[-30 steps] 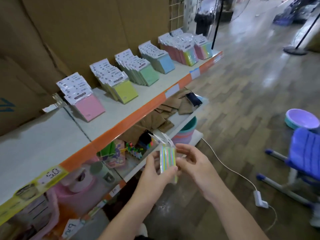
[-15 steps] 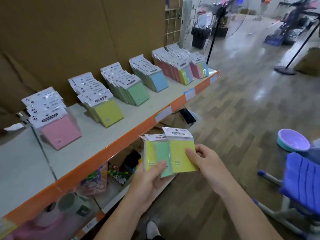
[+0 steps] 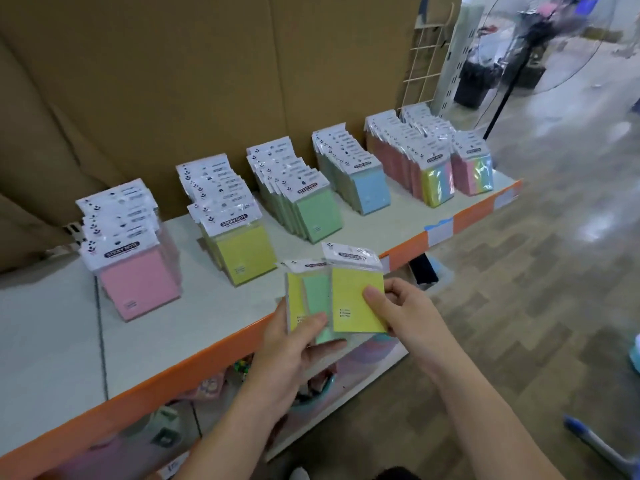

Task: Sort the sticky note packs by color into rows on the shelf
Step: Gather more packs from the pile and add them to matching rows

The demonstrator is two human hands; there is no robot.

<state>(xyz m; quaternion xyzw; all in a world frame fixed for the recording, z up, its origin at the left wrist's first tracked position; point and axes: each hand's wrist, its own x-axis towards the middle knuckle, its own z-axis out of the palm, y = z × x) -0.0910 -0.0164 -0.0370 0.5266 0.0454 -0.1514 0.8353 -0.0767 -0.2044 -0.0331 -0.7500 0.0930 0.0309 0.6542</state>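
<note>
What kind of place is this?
Probably a shop: many identical sticky note packs stand in rows on an orange-edged shelf, label tags on its front edge, a wire display rack behind.

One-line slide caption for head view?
Left hand and right hand hold fanned yellow and green sticky note packs at the shelf.

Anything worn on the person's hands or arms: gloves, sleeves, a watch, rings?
Nothing visible. The left hand and right hand are ungloved, no rings showing; both forearms are bare to the frame's edge, with no sleeve, watch or bracelet.
</note>
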